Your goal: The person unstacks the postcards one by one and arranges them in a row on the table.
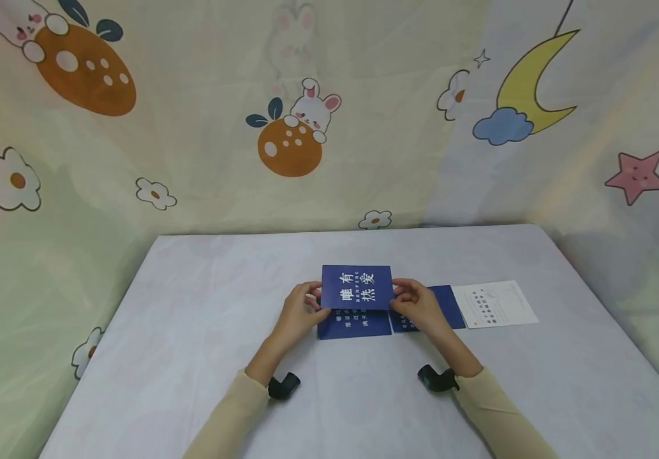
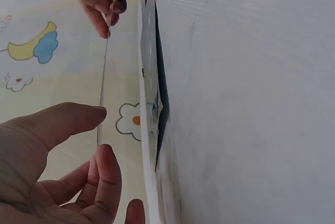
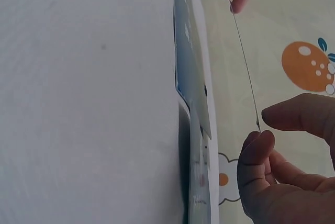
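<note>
A dark blue card (image 1: 356, 287) with white characters is held up above the table, its thin edge showing in both wrist views. My left hand (image 1: 300, 310) pinches its left side between thumb and fingers. At its right side, my right hand (image 1: 419, 304) pinches it the same way. Underneath, another blue card (image 1: 355, 328) with white characters lies on the table, partly covered by the held one. A further blue card (image 1: 448, 307) lies to its right, partly hidden by my right hand. Beside that lies a white card (image 1: 496, 305) with dark print.
The cards lie in a row on a white-covered table (image 1: 237, 274). Behind it hangs a cloth backdrop (image 1: 208, 127) printed with rabbits, flowers, a moon and a star. A black wrist camera (image 1: 284, 386) sits at the left cuff, another black camera (image 1: 437, 378) at the right.
</note>
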A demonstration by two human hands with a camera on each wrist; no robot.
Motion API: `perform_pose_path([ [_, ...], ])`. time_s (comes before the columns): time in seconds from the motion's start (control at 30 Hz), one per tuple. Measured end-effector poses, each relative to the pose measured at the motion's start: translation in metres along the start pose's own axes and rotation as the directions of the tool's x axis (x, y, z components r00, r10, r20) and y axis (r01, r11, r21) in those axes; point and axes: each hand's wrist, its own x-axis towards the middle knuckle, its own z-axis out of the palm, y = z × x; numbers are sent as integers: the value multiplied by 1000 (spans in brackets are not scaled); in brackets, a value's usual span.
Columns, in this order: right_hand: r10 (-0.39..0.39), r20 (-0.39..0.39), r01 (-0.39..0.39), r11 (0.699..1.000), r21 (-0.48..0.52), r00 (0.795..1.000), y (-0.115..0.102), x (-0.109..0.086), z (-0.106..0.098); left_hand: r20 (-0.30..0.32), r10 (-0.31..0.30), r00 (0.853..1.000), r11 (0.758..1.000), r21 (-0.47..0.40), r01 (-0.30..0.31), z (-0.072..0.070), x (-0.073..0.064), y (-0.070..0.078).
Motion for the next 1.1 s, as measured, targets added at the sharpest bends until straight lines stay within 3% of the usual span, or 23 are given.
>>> perform_pose_path([
  [0.53, -38, 62, 35, 998, 55, 997, -5, 0, 21, -21, 18, 1000, 999, 27, -17, -24, -12, -7],
  [1.1, -88, 150, 70, 990, 118, 985, -12, -1, 51, -71, -26, 997, 999, 18, 28, -47, -31, -29],
])
